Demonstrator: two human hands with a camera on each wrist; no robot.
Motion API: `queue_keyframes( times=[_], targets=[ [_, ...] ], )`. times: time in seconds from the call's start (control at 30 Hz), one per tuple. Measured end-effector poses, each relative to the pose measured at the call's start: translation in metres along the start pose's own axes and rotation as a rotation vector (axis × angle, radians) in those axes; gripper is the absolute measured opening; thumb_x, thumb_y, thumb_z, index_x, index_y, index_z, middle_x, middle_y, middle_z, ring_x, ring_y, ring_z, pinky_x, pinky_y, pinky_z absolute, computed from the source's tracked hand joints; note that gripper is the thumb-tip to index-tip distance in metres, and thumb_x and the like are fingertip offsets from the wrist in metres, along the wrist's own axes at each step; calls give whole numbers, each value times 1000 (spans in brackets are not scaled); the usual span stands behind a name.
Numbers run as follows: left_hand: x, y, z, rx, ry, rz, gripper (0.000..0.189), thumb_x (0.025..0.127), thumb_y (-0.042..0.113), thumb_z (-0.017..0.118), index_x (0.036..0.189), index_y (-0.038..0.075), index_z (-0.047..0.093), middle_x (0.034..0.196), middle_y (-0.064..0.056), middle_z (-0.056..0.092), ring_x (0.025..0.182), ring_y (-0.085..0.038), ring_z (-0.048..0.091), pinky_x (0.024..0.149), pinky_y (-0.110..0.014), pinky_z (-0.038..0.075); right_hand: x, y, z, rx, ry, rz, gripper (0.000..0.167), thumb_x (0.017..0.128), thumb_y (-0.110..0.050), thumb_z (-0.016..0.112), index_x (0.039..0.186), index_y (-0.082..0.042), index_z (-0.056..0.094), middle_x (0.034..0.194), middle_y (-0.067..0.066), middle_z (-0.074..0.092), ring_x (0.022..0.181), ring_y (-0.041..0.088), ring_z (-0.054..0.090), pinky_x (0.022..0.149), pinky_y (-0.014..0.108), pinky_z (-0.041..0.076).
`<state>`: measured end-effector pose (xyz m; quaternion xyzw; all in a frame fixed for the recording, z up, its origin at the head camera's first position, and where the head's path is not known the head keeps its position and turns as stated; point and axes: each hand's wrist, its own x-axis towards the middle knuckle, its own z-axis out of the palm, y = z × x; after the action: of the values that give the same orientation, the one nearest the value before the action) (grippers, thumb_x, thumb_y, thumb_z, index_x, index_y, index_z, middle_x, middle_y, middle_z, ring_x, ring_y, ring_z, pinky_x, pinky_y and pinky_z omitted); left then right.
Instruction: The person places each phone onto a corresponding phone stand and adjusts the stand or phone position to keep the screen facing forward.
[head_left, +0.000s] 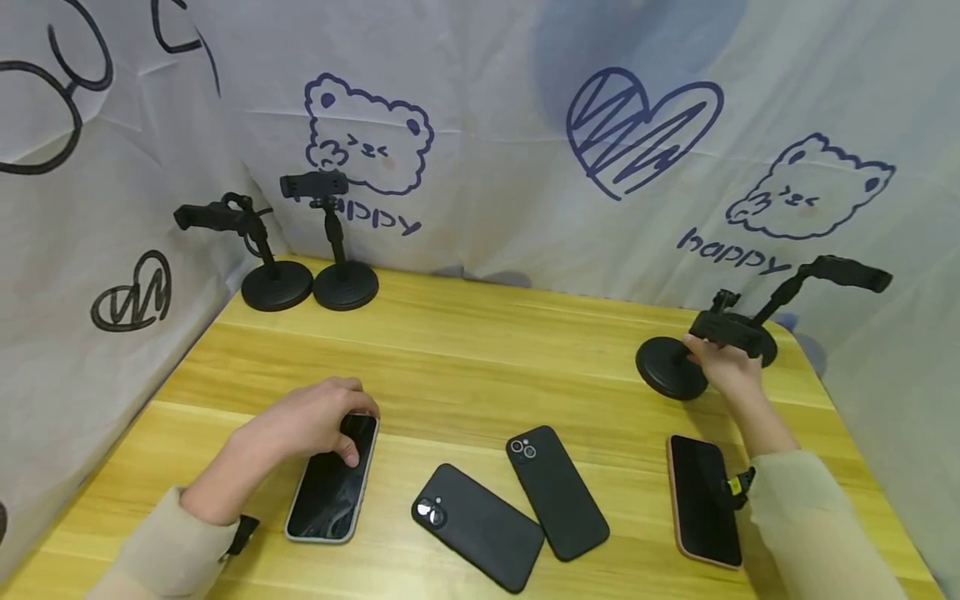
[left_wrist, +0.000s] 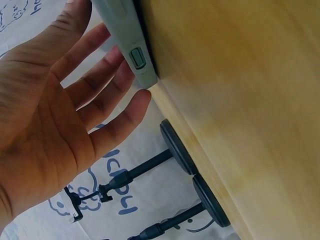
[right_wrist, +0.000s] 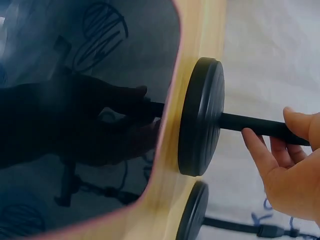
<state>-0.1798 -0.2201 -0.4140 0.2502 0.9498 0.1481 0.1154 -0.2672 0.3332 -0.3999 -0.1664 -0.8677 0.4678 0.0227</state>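
My left hand [head_left: 318, 421] lies over the upper part of a phone [head_left: 326, 496] with a dark screen on the left. The thumb touches the screen while the other fingers reach its top edge. In the left wrist view, the fingers [left_wrist: 102, 92] are loosely extended against the phone's pale side [left_wrist: 122, 37]. At the right, my right hand [head_left: 727, 367] grips the black post [right_wrist: 260, 125] of a phone stand, thumb on one side and fingers on the other. Its round base [head_left: 670, 368] shows beside the hand; its clamp [head_left: 726, 332] partly covers the fingers.
Another phone stand [head_left: 787, 287] is just behind the held one. Two more stands [head_left: 277, 286] [head_left: 345, 286] are at the back left. Two black phones [head_left: 480, 527] [head_left: 558, 493] lie face down, touching, at the front middle. A pink-edged phone [head_left: 703, 500] lies below the right forearm.
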Motion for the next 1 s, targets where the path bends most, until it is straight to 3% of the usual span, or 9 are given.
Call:
queue_keyframes(
  times=[0.07, 0.1, 0.17, 0.3, 0.53, 0.63, 0.83, 1.0],
  targets=[
    [1, 0, 0, 3, 0, -3, 54, 67, 27, 99, 116, 19, 77, 108, 4, 65, 97, -17, 62, 82, -41, 56, 2, -6, 8, -2, -7, -19, 32, 106, -30, 61, 105, 2, 62, 108, 12, 61, 128, 37, 58, 110, 49, 49],
    [1, 0, 0, 5, 0, -3, 54, 67, 26, 99, 116, 19, 77, 108, 4, 65, 97, -17, 62, 82, -41, 56, 3, -9, 13, -78, 16, -45, 35, 105, -28, 62, 117, 5, 63, 120, 19, 60, 126, 42, 59, 105, 51, 52],
    [1, 0, -1, 6, 0, -7, 54, 67, 26, 99, 116, 20, 77, 109, 4, 65, 99, -18, 62, 83, -41, 56, 4, -16, 22, -103, 13, -71, 41, 105, -27, 63, 131, 6, 61, 134, 25, 57, 126, 43, 60, 105, 51, 52],
    [1, 1, -1, 6, -3, -10, 54, 68, 26, 99, 116, 19, 76, 110, 4, 65, 100, -19, 63, 84, -42, 56, 8, -30, 40, -121, -6, -101, 44, 105, -26, 63, 134, 7, 61, 138, 29, 58, 126, 43, 61, 106, 50, 51],
    [0, 3, -2, 10, -8, -16, 54, 68, 26, 99, 117, 20, 76, 107, 5, 64, 94, -16, 61, 77, -39, 55, 15, -50, 65, -22, -83, -133, 47, 104, -18, 64, 140, 10, 56, 149, 30, 50, 133, 43, 56, 107, 49, 51],
    [-1, 3, -2, 14, -7, -19, 54, 67, 26, 99, 116, 20, 77, 106, 5, 64, 93, -15, 60, 76, -38, 55, 17, -57, 76, -31, -87, -144, 50, 104, -20, 64, 144, 9, 54, 152, 29, 48, 132, 43, 57, 108, 49, 50],
    [-1, 4, -2, 9, -6, -26, 54, 67, 26, 99, 115, 21, 77, 106, 5, 64, 93, -16, 60, 75, -38, 55, 19, -69, 97, -119, -83, -139, 51, 106, -32, 62, 139, 6, 60, 136, 28, 63, 122, 40, 65, 111, 50, 47],
    [-1, 3, -3, 7, -4, -27, 54, 66, 26, 99, 116, 20, 77, 106, 5, 64, 95, -17, 61, 76, -40, 55, 23, -78, 115, -113, -53, -217, 34, 104, -29, 66, 109, 5, 68, 104, 22, 70, 111, 40, 69, 105, 50, 52]
  ],
)
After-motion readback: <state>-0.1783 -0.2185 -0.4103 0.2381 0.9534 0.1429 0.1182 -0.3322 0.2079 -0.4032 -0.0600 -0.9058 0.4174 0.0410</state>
